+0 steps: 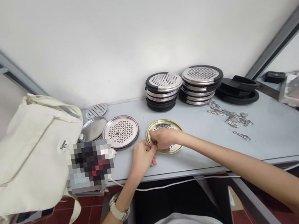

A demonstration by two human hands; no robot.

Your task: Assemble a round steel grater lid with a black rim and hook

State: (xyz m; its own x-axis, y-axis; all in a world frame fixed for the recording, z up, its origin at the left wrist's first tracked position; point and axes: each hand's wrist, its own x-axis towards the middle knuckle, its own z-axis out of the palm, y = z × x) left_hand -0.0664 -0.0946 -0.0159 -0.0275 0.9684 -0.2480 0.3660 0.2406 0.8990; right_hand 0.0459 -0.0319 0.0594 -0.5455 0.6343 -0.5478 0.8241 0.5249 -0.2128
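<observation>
The pale grey table spans the view, with a cream bag at its left end. Towards the wall stand two stacks of perforated metal discs with black edging, the left stack just beside the right stack; black round pieces lie further right.

The gold-rimmed disc lies flat on the table near its front edge. Being round, it offers no long axis. The right hand is the nearer: it lies over the disc, while the left hand meets it at the disc's left edge, mostly outside the rim.

The right forearm slants in from the lower right, knuckles up, fingers curled towards the left. The left forearm rises from the lower left, fingers bent inwards. The fingertips of both hands come together at that edge; whether anything is clamped between them I cannot tell.

Smallest are the metal clips, scattered well right of both hands.
</observation>
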